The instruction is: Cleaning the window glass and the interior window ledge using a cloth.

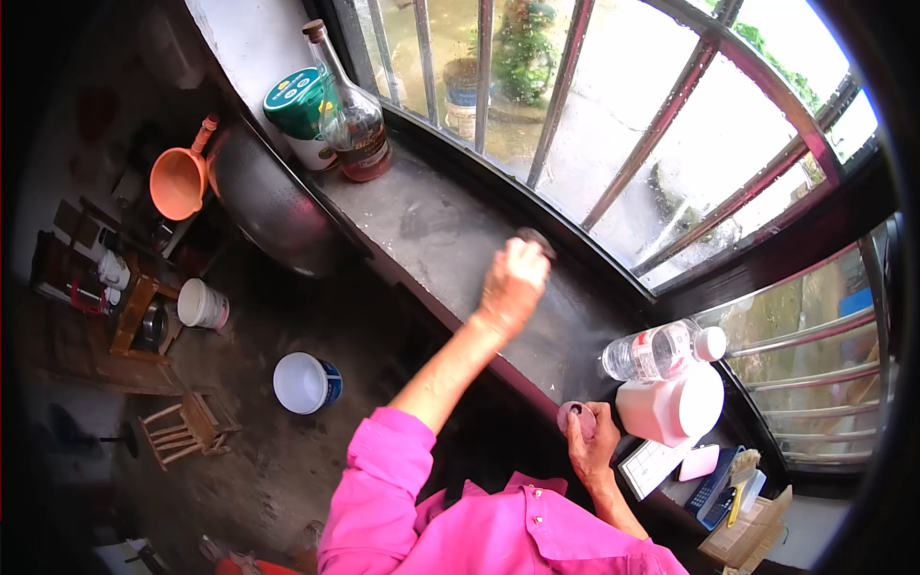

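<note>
On a grey windowsill ledge, my left hand reaches out over the middle, near the window frame. Its fingers are closed on a small dark object, mostly hidden by the hand and too blurred to name. Close to my body, at the ledge's front edge, my right hand holds a small round pinkish object with a dark spot or hole in its face. Just beyond the right hand are a clear plastic bottle with a white cap and a whitish plastic jug with a wide white lid.
A glass bottle with reddish liquid and a green-and-white tub stand at the ledge's far left. A large wok and an orange ladle are beside it. Below are a white bucket and a wooden chair.
</note>
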{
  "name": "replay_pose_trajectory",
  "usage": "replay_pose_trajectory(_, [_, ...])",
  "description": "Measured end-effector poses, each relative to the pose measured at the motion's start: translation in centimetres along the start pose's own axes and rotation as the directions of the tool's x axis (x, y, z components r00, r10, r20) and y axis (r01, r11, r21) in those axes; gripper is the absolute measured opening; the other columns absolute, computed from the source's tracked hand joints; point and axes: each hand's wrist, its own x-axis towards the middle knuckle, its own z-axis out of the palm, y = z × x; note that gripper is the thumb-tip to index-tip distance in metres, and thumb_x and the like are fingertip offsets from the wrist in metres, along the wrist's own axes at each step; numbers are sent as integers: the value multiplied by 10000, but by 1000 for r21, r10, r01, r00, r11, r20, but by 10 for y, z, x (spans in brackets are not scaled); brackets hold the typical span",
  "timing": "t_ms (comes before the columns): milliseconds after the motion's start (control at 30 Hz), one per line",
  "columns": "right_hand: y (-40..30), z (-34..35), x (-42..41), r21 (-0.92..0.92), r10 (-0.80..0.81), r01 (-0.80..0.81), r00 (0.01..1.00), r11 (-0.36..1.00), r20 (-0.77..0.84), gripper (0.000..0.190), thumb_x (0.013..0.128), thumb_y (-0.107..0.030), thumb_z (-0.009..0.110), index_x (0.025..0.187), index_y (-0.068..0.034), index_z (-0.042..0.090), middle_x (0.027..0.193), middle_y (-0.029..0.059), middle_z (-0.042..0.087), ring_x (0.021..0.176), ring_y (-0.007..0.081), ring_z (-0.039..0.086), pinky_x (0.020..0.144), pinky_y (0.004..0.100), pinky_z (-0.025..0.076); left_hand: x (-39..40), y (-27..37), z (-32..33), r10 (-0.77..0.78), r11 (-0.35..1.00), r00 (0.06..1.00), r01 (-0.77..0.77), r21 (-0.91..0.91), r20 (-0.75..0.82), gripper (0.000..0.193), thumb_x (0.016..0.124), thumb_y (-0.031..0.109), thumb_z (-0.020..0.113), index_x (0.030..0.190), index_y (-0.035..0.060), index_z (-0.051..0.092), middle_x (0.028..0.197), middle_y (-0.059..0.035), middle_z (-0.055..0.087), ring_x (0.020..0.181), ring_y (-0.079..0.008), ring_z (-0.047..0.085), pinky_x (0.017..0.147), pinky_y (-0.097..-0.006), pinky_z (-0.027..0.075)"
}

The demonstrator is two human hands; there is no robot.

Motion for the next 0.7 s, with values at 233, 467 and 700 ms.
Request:
replay_pose_trajectory(233, [0, 1, -1, 2, -93, 94, 995, 996, -36, 181, 834, -92, 734, 903, -23, 582, 752, 122, 629, 639, 252, 640, 608, 329, 506, 24, -131, -15, -254, 942, 959, 275, 194, -123, 156, 855, 181, 622, 961, 77, 668, 1082, -68, 585, 1016, -281, 542, 834, -409, 492])
replay_pose_trajectory(467, [1, 1, 2, 43, -122, 123, 992, 991, -37, 193, 836, -107, 738, 907, -29, 576, 741, 125, 615, 636, 261, 639, 593, 338, 498, -55, -201, -98, -564, 708, 809, 577, 408, -165, 173, 920, 173, 547, 941, 48, 665, 1111, -125, 597, 979, -332, 554, 863, -455, 474])
replay_pose_trajectory(700, [11, -5, 1, 66, -65, 66, 998, 996, -21, 186, 856, -106, 726, 927, -19, 579, 767, 105, 626, 675, 194, 632, 641, 307, 506, -56, -11, -147, -247, 946, 934, 175, -272, -259, 133, 911, 52, 525, 997, 22, 622, 1080, -145, 647, 1024, -351, 603, 900, -423, 471])
